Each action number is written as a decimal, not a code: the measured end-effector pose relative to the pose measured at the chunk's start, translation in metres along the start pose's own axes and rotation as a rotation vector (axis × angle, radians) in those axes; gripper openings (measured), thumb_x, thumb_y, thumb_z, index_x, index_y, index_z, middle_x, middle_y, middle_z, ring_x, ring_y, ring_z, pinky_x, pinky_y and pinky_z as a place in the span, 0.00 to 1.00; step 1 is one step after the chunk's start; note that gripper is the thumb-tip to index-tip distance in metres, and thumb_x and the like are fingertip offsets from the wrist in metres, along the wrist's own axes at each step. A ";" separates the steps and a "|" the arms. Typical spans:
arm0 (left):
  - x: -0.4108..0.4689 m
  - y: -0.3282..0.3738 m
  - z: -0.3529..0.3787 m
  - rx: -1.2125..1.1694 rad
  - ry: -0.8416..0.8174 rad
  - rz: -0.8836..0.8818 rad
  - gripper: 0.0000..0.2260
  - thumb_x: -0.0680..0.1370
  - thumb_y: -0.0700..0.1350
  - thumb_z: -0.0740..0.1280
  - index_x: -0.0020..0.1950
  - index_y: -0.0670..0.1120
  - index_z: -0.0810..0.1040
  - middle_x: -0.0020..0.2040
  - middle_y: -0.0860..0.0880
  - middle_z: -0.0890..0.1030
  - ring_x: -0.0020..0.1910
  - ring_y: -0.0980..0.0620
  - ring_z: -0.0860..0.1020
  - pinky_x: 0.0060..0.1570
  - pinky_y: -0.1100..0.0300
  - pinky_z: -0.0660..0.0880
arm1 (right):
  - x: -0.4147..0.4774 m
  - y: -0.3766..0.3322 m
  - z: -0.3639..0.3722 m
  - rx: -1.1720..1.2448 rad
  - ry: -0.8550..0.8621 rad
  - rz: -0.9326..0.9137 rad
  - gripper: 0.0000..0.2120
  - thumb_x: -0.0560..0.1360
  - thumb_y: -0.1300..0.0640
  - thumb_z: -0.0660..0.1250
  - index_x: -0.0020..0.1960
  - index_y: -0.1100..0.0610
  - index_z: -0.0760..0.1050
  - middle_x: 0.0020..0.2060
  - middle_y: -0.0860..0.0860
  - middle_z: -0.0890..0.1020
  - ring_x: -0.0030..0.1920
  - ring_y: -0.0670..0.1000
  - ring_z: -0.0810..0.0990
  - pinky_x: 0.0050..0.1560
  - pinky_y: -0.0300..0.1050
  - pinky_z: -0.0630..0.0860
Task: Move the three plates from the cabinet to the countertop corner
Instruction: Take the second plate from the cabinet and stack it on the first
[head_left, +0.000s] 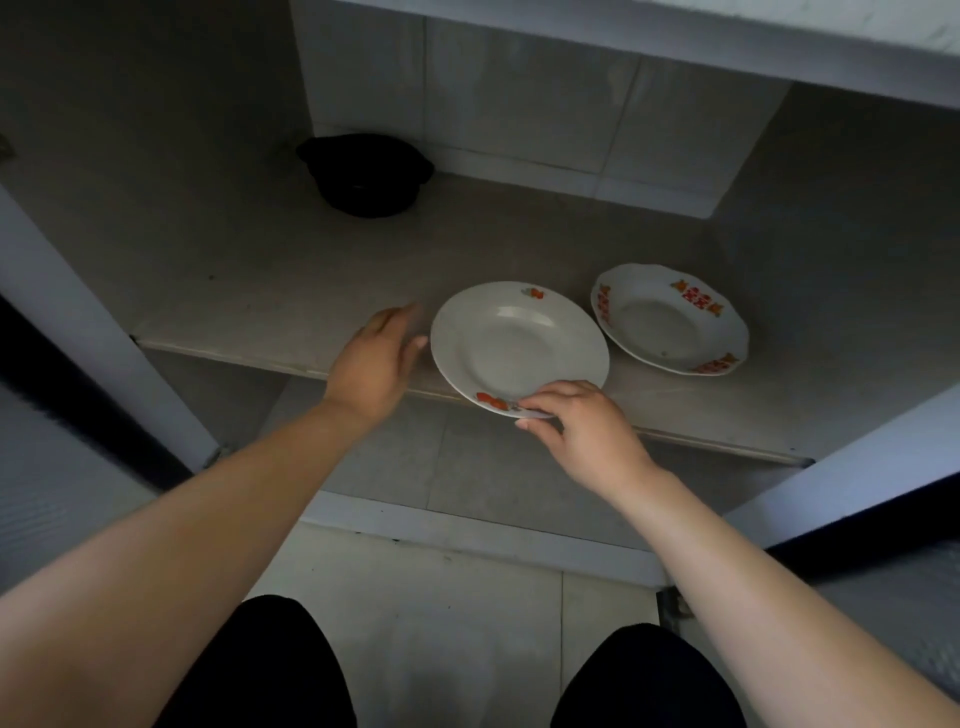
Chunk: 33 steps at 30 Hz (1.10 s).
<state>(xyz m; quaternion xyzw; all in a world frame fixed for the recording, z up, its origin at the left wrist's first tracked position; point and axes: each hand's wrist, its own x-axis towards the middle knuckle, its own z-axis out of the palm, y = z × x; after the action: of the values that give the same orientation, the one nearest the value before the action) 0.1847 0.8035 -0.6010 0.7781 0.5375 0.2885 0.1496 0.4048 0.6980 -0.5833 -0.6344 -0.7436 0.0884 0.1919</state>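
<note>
cabinet (831, 208) first: it stands open in front of me, low enough that i look down into it, and its one wide shelf (291, 291) carries everything that matters. far back, at eleven o'clock of the shelf, sits a black pot (363, 174). it is tucked against the rear wall, well apart from the plates, and is no part of my job.

nearer the front lie two plates, side by side and not touching. the scalloped plate (670, 319), with red print round its rim, rests flat at three o'clock of the round plate (519, 343). a third plate i cannot see from here, nor the countertop corner where they must go.

the round plate is the one in hand. its near rim juts past the shelf's front edge, which i judge leaves room for a grip from underneath. my right hand (584, 423) pinches that rim at five o'clock, fingers (535, 402) curled on top beside the red mark and one showing below.

my left hand (371, 358) is open and holds nothing, fingers loosely straight, just beside the rim at nine o'clock. whether the thumb touches the china i cannot tell. i take it to be placed there to catch the other side, since one pinch on a wide dish would let it tip.

at least two plates are left to move, and the lift looks to be next.
</note>
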 end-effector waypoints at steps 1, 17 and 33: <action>0.003 0.008 0.001 -0.084 0.018 -0.058 0.21 0.79 0.48 0.60 0.71 0.43 0.67 0.68 0.41 0.71 0.63 0.40 0.73 0.61 0.53 0.70 | 0.000 0.000 -0.001 -0.003 -0.008 -0.001 0.11 0.73 0.53 0.68 0.53 0.55 0.81 0.50 0.53 0.83 0.51 0.57 0.77 0.52 0.44 0.71; 0.001 0.059 0.012 -0.699 -0.118 -0.568 0.18 0.76 0.30 0.60 0.65 0.40 0.69 0.55 0.41 0.76 0.52 0.43 0.76 0.46 0.46 0.77 | -0.010 0.011 -0.010 0.155 -0.005 0.042 0.14 0.74 0.49 0.66 0.56 0.56 0.79 0.55 0.51 0.80 0.57 0.51 0.76 0.59 0.42 0.71; -0.025 0.057 -0.004 -0.741 -0.136 -0.655 0.22 0.75 0.33 0.65 0.67 0.44 0.65 0.55 0.45 0.72 0.54 0.44 0.73 0.45 0.46 0.78 | 0.014 0.018 -0.006 0.313 0.132 0.536 0.25 0.69 0.53 0.72 0.64 0.59 0.70 0.59 0.58 0.75 0.59 0.58 0.74 0.57 0.47 0.72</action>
<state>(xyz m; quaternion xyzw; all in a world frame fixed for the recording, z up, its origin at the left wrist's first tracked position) 0.2186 0.7591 -0.5739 0.4799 0.6042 0.3467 0.5333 0.4221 0.7139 -0.5829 -0.7748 -0.5134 0.2078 0.3049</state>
